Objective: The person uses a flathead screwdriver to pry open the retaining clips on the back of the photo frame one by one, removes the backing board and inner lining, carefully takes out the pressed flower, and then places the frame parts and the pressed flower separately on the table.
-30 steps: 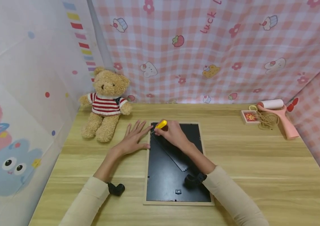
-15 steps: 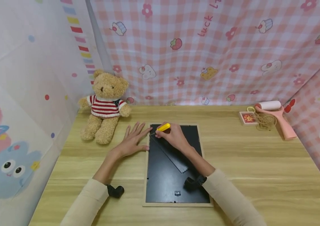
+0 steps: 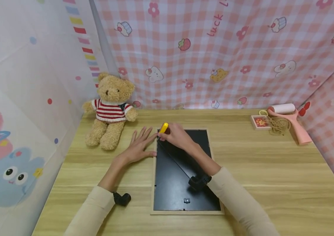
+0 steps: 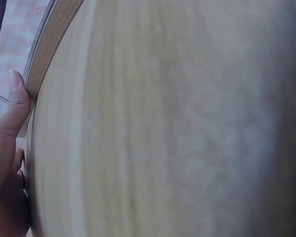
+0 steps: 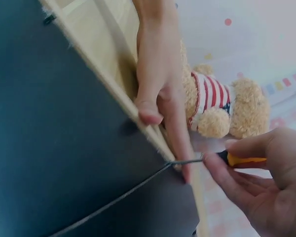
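Observation:
A picture frame [image 3: 171, 193] with a pale wooden border lies black back up on the table. My right hand [image 3: 180, 137] pinches a screwdriver [image 3: 164, 127] with a yellow and black handle. Its metal shaft [image 5: 188, 161] reaches the frame's left border near the far left corner. Flat on the table, fingers spread, my left hand [image 3: 139, 147] has its thumb and forefinger against the frame's left edge. In the left wrist view, the thumb [image 4: 19, 101] touches the wooden border [image 4: 52, 42]. A narrow black strip on the backing is partly hidden under my right arm.
A teddy bear [image 3: 111, 111] in a striped shirt sits behind my left hand. At the far right are a small box [image 3: 260, 122], a bundle of twine [image 3: 278, 126] and a pink lint roller [image 3: 299, 129]. Patterned cloth [image 3: 202, 65] hangs behind the table.
The screwdriver's handle leaned rightward, then swung back left and stands steeper now. My right hand shifted slightly left and away from me. The left hand and the picture frame stay put.

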`<control>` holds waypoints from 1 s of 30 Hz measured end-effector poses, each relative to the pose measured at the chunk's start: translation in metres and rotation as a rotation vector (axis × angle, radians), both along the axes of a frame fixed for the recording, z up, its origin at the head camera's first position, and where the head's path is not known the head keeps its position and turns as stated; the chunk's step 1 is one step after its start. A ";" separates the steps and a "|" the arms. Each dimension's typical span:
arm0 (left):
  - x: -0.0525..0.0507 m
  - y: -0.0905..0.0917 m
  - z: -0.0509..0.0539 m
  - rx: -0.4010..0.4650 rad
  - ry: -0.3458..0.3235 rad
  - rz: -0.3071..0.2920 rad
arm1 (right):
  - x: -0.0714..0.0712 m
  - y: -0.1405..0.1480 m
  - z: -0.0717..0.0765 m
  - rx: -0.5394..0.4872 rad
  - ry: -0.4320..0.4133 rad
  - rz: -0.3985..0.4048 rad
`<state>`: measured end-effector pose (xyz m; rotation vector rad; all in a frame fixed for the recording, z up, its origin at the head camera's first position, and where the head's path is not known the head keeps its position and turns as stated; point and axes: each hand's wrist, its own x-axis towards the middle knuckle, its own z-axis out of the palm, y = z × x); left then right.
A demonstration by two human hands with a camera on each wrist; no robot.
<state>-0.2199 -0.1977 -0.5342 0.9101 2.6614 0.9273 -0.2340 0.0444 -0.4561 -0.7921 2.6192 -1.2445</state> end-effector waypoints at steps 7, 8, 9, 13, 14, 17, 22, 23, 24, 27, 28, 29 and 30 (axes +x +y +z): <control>0.000 0.000 -0.001 -0.002 -0.006 0.006 | -0.005 -0.009 0.011 0.109 0.031 0.029; 0.000 0.000 0.000 -0.002 -0.008 0.007 | -0.006 -0.009 0.012 0.114 0.027 0.033; 0.000 0.000 0.001 -0.001 -0.008 0.006 | -0.006 -0.010 0.012 0.116 0.024 0.036; -0.001 0.000 -0.001 -0.010 -0.006 0.006 | -0.008 -0.011 0.014 0.114 0.014 0.044; -0.002 0.000 -0.001 -0.012 -0.008 0.007 | -0.008 -0.011 0.014 0.113 0.014 0.044; -0.002 -0.001 -0.002 -0.015 -0.012 0.008 | -0.007 -0.012 0.014 0.108 0.013 0.040; 0.000 0.000 0.002 0.000 0.002 -0.006 | -0.001 -0.005 0.010 0.052 -0.002 0.013; 0.000 0.000 0.002 -0.003 0.007 -0.009 | 0.001 -0.001 0.009 0.031 -0.004 0.000; 0.000 0.000 0.000 -0.005 0.013 -0.011 | 0.004 0.003 0.008 0.000 -0.009 -0.016; 0.004 0.000 -0.002 -0.009 0.024 -0.008 | 0.013 0.018 0.006 -0.132 -0.022 -0.095; 0.005 0.000 -0.004 -0.011 0.030 -0.006 | 0.017 0.024 0.007 -0.184 -0.023 -0.121; 0.008 0.000 -0.003 -0.005 0.035 -0.004 | 0.022 0.030 0.007 -0.237 -0.030 -0.144; 0.011 0.000 -0.004 -0.002 0.044 -0.003 | 0.028 0.036 0.007 -0.299 -0.044 -0.158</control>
